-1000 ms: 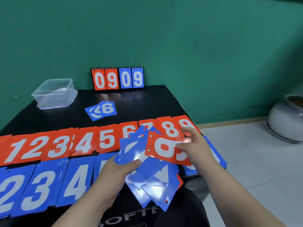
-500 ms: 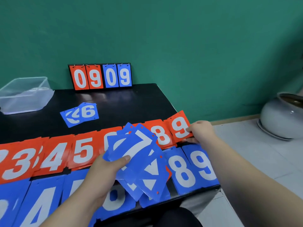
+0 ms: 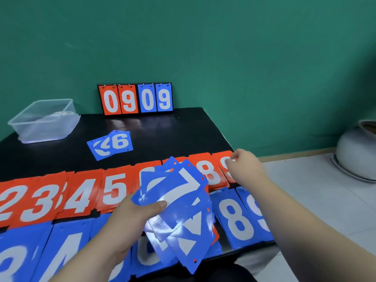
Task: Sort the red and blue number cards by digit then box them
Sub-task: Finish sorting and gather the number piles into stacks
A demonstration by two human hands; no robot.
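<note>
Across mid-frame, your left hand (image 3: 126,220) is gripping unsorted blue cards (image 3: 183,200); right hand (image 3: 244,169) is touching red 9 (image 3: 221,159), grip unclear; boxing is waiting.

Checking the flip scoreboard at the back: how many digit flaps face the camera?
4, in a row left to right: red 0, red 9, blue 0, blue 9. More flaps may hang hidden behind each.
</note>
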